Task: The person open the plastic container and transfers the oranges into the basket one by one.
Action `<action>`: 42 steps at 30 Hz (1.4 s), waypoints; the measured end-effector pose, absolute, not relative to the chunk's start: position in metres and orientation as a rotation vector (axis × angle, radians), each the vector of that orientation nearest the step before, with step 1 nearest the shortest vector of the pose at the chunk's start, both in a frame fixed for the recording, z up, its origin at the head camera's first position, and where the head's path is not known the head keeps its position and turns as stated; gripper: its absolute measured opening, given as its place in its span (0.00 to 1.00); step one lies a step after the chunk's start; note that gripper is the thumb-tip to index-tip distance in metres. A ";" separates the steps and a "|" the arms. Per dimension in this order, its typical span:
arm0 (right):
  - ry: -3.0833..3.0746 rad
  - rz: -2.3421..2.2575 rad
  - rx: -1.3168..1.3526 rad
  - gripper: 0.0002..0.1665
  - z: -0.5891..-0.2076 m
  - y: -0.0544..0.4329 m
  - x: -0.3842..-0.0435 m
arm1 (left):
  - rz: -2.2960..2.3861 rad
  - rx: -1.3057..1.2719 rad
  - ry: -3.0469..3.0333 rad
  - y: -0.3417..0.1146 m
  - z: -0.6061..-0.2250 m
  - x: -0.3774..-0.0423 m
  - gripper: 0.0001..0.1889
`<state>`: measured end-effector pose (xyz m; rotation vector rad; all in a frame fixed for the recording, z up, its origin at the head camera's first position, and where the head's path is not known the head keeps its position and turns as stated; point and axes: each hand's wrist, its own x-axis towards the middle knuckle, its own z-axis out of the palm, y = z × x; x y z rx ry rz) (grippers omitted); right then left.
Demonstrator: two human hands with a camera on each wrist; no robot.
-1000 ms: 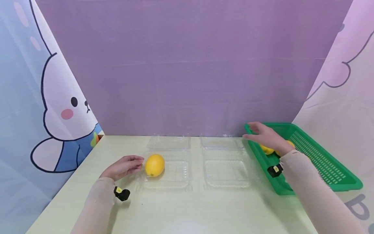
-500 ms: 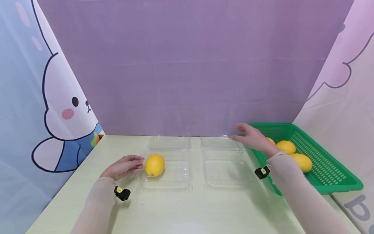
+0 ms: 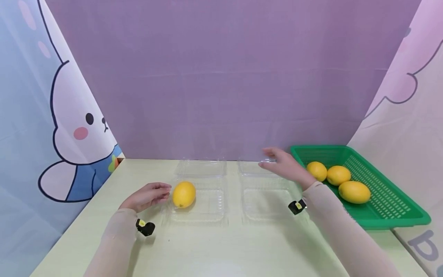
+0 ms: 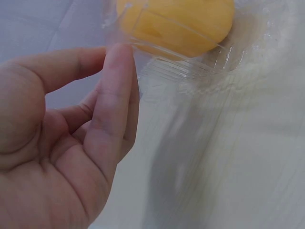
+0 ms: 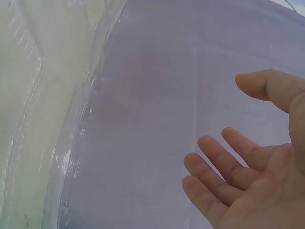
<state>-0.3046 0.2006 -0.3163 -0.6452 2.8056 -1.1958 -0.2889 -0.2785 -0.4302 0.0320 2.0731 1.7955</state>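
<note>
A lemon (image 3: pixel 184 194) sits at the left side of the left clear plastic container (image 3: pixel 207 217), whose lid (image 3: pixel 200 168) is folded back behind it. My left hand (image 3: pixel 147 197) hovers just left of that lemon. In the left wrist view, its thumb and fingers come together, fingertips right at the container's rim (image 4: pixel 181 64), with nothing visible between them. My right hand (image 3: pixel 285 166) is spread, palm down, above the back of the right clear container (image 3: pixel 268 219), partly covering its lid (image 3: pixel 249 168). The right wrist view has the fingers apart and holding nothing.
A green plastic basket (image 3: pixel 391 206) stands at the right, with three lemons (image 3: pixel 354 192) in its left part. The light table (image 3: pixel 207 254) ends at a purple cloth (image 3: pixel 225 96) behind. Printed curtains (image 3: pixel 20 134) hang on both sides.
My right hand has moved left, from over the basket to above the right container, so the lemons in the basket now show fully. The left hand and its nearby lemon stay put.
</note>
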 end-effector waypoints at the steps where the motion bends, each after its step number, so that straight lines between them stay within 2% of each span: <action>1: 2.802 -1.207 -0.654 0.39 -0.317 0.199 -0.305 | 1.795 0.034 2.073 -0.278 -0.430 -0.289 0.29; 22: 2.690 -1.345 -0.806 0.34 -0.327 0.138 -0.299 | 1.796 0.019 2.079 -0.278 -0.429 -0.290 0.28; 42: 2.616 -1.400 -0.792 0.32 -0.347 0.093 -0.297 | 1.795 0.030 2.074 -0.277 -0.427 -0.289 0.27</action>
